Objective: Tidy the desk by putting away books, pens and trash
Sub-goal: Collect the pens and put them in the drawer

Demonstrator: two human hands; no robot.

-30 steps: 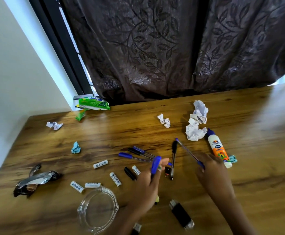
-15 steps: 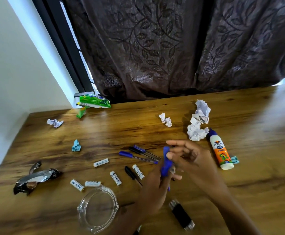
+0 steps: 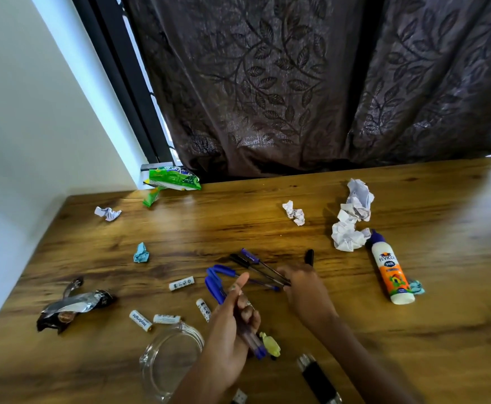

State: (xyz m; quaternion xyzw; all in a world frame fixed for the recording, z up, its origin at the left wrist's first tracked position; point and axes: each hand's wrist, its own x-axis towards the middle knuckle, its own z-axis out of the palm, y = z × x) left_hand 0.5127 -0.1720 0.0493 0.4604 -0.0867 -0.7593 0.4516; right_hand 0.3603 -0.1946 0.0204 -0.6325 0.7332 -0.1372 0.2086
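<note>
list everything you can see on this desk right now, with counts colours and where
blue-capped pens: a bunch, in the left hand
loose pens: a few, blue and black caps, desk centre
white batteries: four, front left
crumpled white paper: four wads, back
blue paper scrap: one, left
green snack wrapper: one, back edge
silver-black foil wrapper: one, far left
white-orange glue bottle: one, right, lying
clear glass dish: one, front
black lighter-like object: one, front
wooden desk: one, brown
left hand: grips pens
right hand: on loose pens, grip unclear
</note>
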